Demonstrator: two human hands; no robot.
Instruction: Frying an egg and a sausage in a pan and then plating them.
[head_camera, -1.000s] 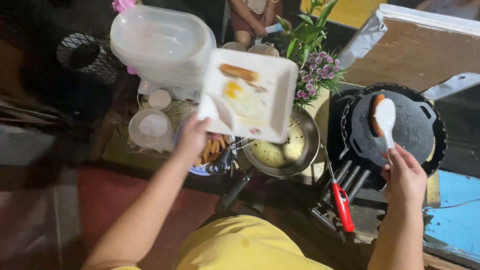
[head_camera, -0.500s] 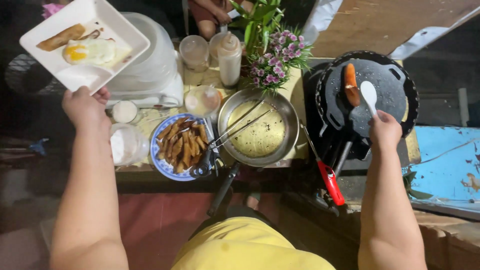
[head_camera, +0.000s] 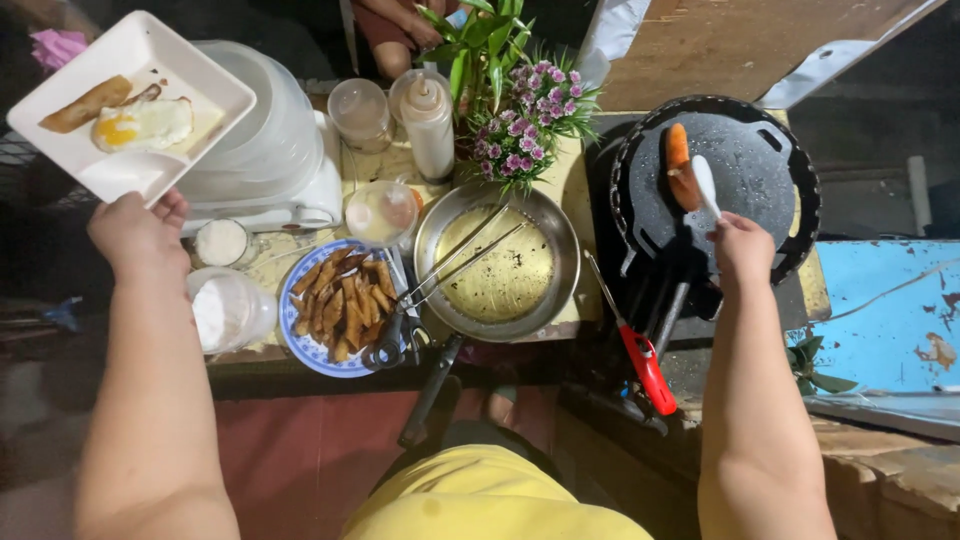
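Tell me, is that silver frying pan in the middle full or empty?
Nearly empty: the silver pan holds only thin yellowish oil, with tongs resting across it.

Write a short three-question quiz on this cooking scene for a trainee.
1. True or false: the left hand holds a white square plate with a fried egg on it.
2. What lies on the black griddle? A) a sausage B) a fish C) bread
3. Fill in: the tongs rest across the ____ pan.

Key: 1 true; 2 A, the sausage beside the white spatula in the right hand; 3 round metal.
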